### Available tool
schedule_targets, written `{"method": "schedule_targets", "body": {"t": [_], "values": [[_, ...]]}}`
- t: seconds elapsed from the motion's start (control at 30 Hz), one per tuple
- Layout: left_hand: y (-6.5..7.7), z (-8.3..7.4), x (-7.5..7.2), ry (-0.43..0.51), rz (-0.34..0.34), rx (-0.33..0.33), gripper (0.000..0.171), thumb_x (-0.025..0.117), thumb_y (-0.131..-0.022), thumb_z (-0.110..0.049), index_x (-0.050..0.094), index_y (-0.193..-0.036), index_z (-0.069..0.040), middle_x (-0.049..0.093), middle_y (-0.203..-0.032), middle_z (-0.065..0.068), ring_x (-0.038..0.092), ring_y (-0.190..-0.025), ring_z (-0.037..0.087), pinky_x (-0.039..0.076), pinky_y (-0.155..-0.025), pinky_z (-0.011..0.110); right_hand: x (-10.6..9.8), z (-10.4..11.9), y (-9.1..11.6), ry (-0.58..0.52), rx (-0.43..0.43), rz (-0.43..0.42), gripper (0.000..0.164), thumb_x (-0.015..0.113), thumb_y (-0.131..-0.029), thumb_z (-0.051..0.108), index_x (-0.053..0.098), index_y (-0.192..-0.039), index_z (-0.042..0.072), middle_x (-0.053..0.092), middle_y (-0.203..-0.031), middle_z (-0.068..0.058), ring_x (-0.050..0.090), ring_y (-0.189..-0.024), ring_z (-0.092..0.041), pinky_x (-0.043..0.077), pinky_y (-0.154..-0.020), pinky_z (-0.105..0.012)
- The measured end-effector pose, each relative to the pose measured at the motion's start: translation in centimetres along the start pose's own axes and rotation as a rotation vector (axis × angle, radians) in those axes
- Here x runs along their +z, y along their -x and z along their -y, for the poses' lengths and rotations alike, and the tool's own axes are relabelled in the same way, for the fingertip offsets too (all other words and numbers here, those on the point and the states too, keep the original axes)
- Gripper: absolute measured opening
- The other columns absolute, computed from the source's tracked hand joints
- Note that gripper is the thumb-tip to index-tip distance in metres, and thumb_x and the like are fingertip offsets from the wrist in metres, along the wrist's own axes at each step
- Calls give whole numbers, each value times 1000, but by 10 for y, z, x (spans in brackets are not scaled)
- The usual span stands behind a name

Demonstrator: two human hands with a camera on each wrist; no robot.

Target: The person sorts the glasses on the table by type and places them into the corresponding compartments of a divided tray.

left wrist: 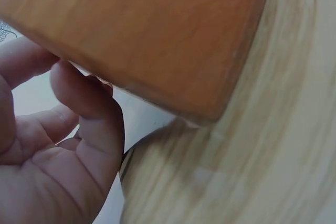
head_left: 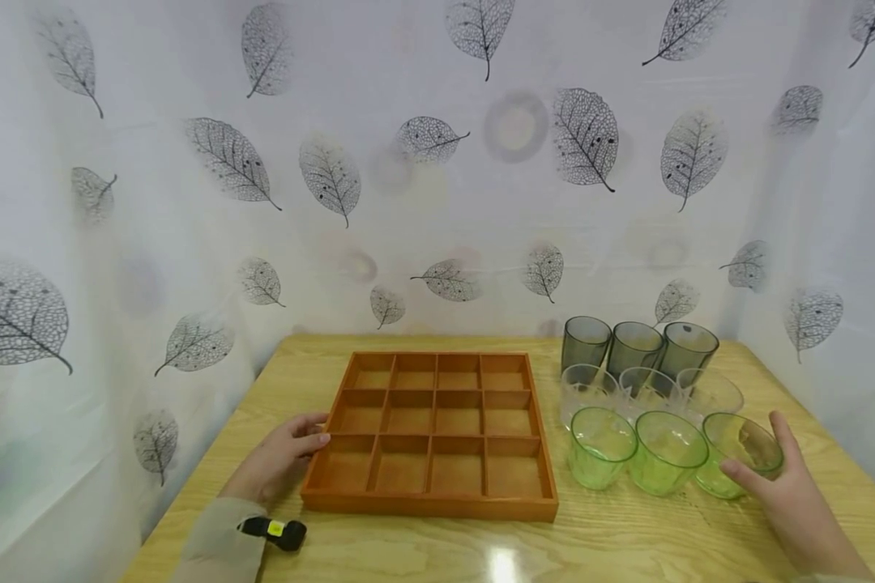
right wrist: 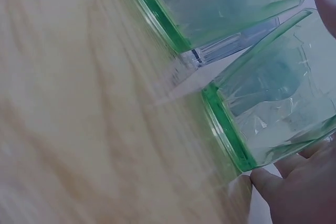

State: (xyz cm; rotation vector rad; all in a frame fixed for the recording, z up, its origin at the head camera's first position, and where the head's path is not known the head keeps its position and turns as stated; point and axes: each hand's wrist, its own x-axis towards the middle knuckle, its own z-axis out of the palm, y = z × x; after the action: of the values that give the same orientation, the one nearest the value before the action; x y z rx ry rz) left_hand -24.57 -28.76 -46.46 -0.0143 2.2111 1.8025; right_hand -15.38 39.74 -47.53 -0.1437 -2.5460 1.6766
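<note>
A wooden tray divided into several compartments (head_left: 430, 508) lies on the table. My left hand (head_left: 280, 457) is at its left side, with thumb and fingertips against the outer wall; the left wrist view shows the tray's corner (left wrist: 157, 51) beside the bent thumb. At the right stands a row of three green glasses, and my right hand (head_left: 795, 490) is spread around the rightmost green glass (head_left: 722, 478). The thumb overlaps its near side and the index finger stands straight past the rim. In the right wrist view, this glass (right wrist: 273, 108) is between thumb and fingers.
Behind the green glasses are three clear glasses (head_left: 586, 397), and at the back three dark grey glasses (head_left: 585, 348). A leaf-patterned curtain (head_left: 437, 202) surrounds the wooden table (head_left: 379, 551) at the back and sides. A black strap (head_left: 292, 534) is on the left wrist.
</note>
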Motion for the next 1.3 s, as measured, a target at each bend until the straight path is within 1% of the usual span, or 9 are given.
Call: {"method": "schedule_targets", "body": {"t": [0.13, 0.23, 0.3, 0.37, 0.5, 0.67, 0.8, 1.13, 1.3], "values": [[-1, 3, 0, 63, 12, 0, 62, 61, -103, -17, 31, -152, 8, 53, -123, 17, 59, -101, 20, 53, -83, 34, 2, 0, 0, -1, 24, 3, 102, 58, -104, 30, -33, -147, 47, -38, -156, -14, -23, -139, -55, -11, -106, -71], [-1, 4, 0, 71, 18, -3, 63, 60, -103, -18, 30, -152, 8, 53, -125, 18, 60, -101, 21, 54, -83, 36, 4, -5, -1, -26, 15, 16, 102, 57, -105, 26, -32, -148, 47, -27, -163, -8, -9, -150, -36, 16, -120, -44], [-2, 6, 0, 67, 11, -12, 64, 61, -103, -20, 32, -152, 6, 53, -126, 18, 59, -101, 21, 53, -83, 36, 4, -8, -1, -64, 1, 25, 102, 58, -105, 22, -31, -149, 47, -19, -165, -5, 5, -151, -13, 34, -107, -19], [-2, 7, 0, 57, 4, -17, 64, 62, -102, -22, 33, -153, 5, 53, -126, 18, 57, -101, 21, 52, -83, 35, 3, -9, -2, -92, -8, 35, 103, 58, -105, 19, -31, -150, 44, -13, -167, -6, 11, -146, -1, 36, -88, -4], [-2, 8, 1, 64, 12, -11, 63, 61, -103, -21, 32, -153, 5, 54, -122, 15, 56, -97, 21, 52, -81, 35, 1, -6, -2, -2, -10, 17, 103, 61, -103, 23, -27, -154, 37, 1, -166, -13, 28, -139, 4, 38, -97, -11], [-2, 9, -1, 92, 34, 15, 62, 60, -104, -20, 31, -151, 7, 56, -121, 15, 60, -99, 20, 54, -81, 36, 4, -8, -3, 78, -89, 11, 96, 64, -101, 18, -11, -162, 15, 45, -145, 21, 46, -106, 23, 44, -80, -7], [-2, 9, -3, 82, 39, 27, 62, 60, -104, -22, 32, -151, 7, 57, -122, 15, 62, -101, 20, 54, -82, 36, 7, -8, -3, 79, -115, 9, 93, 67, -100, 17, -1, -162, 7, 45, -123, 37, 47, -104, 24, 45, -78, -8], [-2, 10, -3, 78, 30, 33, 61, 60, -103, -21, 33, -150, 8, 57, -121, 16, 62, -99, 21, 54, -79, 35, 5, 0, 3, 147, -124, -53, 89, 68, -99, 20, 6, -161, 3, 49, -123, 39, 44, -102, 27, 40, -78, -4], [-2, 11, -4, 89, 27, 33, 61, 60, -104, -20, 32, -151, 7, 57, -121, 16, 62, -99, 20, 53, -79, 34, 0, 9, 6, 199, -108, -128, 89, 70, -98, 26, 10, -163, 12, 47, -122, 42, 42, -99, 28, 34, -76, -1]]}}
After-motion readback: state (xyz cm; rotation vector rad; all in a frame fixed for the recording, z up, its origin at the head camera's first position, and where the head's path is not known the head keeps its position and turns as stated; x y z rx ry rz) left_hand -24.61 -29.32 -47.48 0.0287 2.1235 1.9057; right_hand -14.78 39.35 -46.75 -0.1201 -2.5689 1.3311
